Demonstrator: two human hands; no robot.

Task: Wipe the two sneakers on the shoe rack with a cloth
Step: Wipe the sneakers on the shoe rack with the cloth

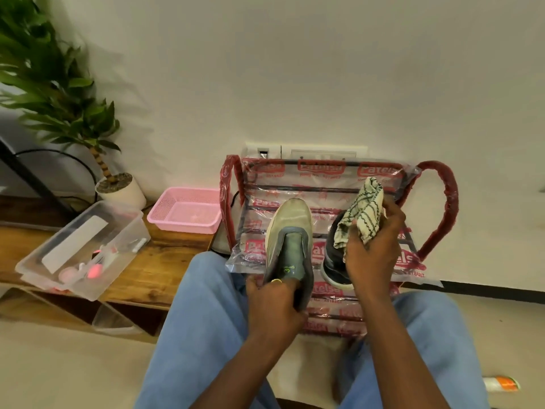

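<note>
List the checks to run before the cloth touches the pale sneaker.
1. Cloth held in right hand: ok.
2. Left hand grip on heel of pale sneaker: ok.
3. Cloth over pale sneaker: not ok, it is over the dark sneaker.
4. Dark sneaker standing on rack: ok.
5. Pale sneaker resting on rack or lifted: cannot tell.

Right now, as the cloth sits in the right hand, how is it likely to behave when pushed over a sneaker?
Probably floppy: the cloth bunches and folds over the right hand, with a corner drooping. Likely light, since fingers alone hold it up. It may crumple rather than slide flat.
</note>
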